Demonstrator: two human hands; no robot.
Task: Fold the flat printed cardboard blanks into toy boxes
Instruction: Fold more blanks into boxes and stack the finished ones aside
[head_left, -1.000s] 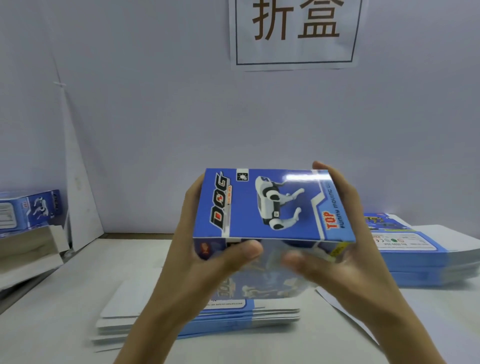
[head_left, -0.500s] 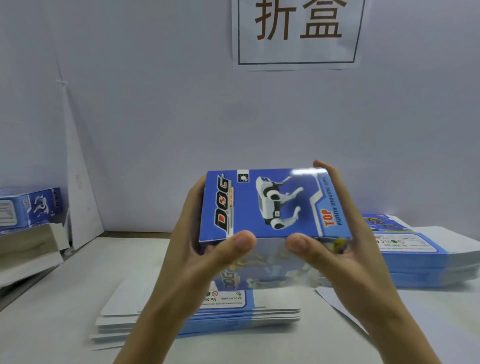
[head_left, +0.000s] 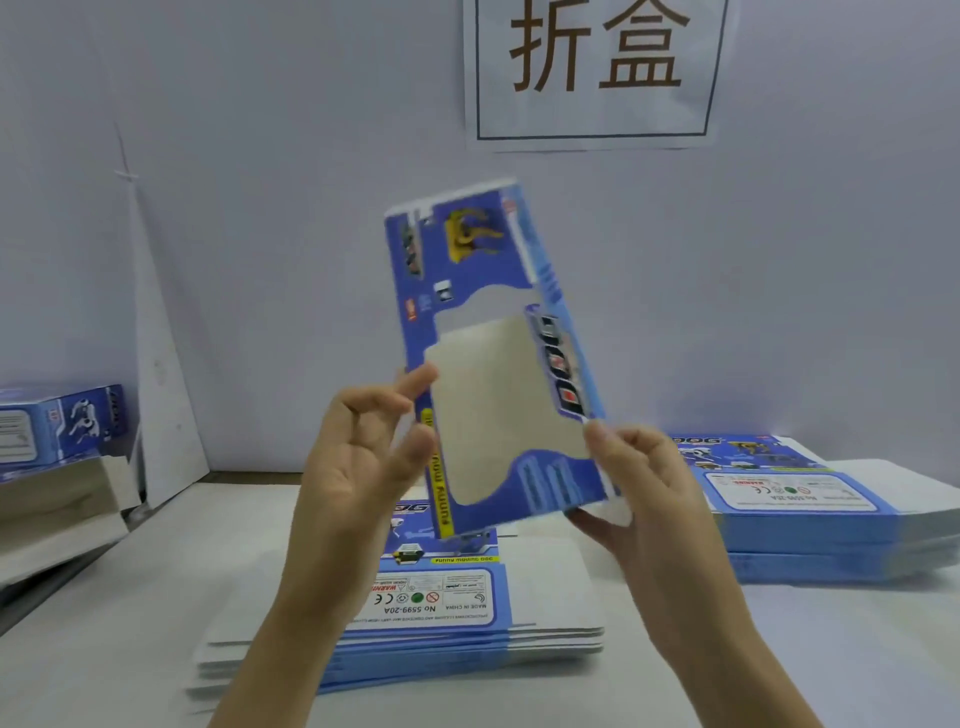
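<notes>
Head view: the toy box (head_left: 493, 291), level before, now stands upright, right hand (head_left: 649, 499) pinching it, left hand (head_left: 358, 457) grip unclear.

A white table (head_left: 130, 623) is seen. At 6 o'clock a stack of flat blanks (head_left: 441, 623) is laid on it, print side up. At 3 o'clock a second stack (head_left: 810, 530) is laid, well apart from the first. At the 9 o'clock edge a grey carton (head_left: 52, 499) is seen; whether it is borne by the table cannot be told.
</notes>
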